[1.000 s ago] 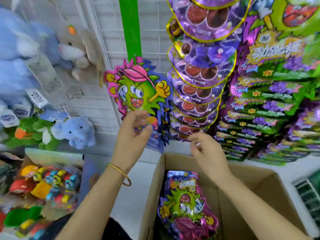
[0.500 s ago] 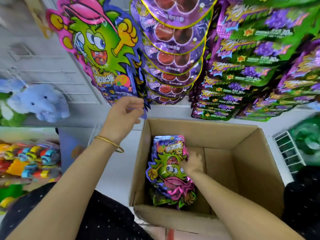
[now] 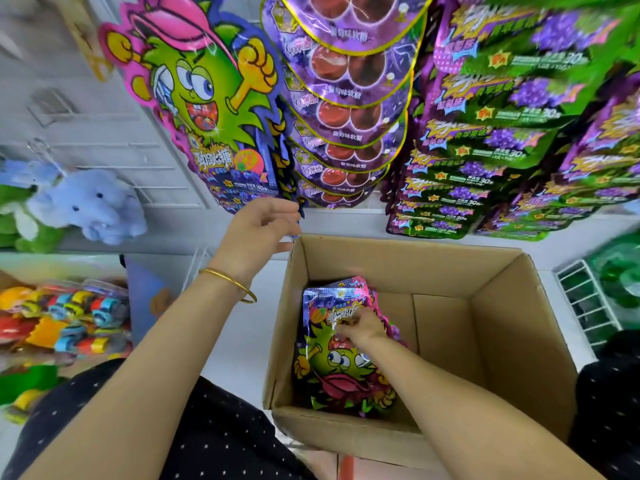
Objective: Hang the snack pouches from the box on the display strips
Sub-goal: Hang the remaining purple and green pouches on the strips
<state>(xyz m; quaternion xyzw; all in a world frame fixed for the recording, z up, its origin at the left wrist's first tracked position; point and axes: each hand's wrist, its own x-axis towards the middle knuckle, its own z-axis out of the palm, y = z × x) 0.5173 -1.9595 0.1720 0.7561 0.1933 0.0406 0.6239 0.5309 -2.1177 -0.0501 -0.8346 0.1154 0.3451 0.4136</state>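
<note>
Head view: hanging rows of purple pouches [image 3: 346,109] marked "葡萄味软糖" and green grape pouches [image 3: 485,133] marked "青苹果味" and "30g" fill the upper right. Hung monster pouches [image 3: 207,109], also marked "30g", are at upper centre. Below stands an open cardboard box [image 3: 502,341] with a stack of the same pouches against its left wall. Right hand [image 3: 360,329] pinches the top pouch [image 3: 332,368] inside the box. Left hand [image 3: 252,237], wearing a gold bangle [image 3: 232,282], reaches the hung pouches' lower edge; whether it grips cannot be told.
</note>
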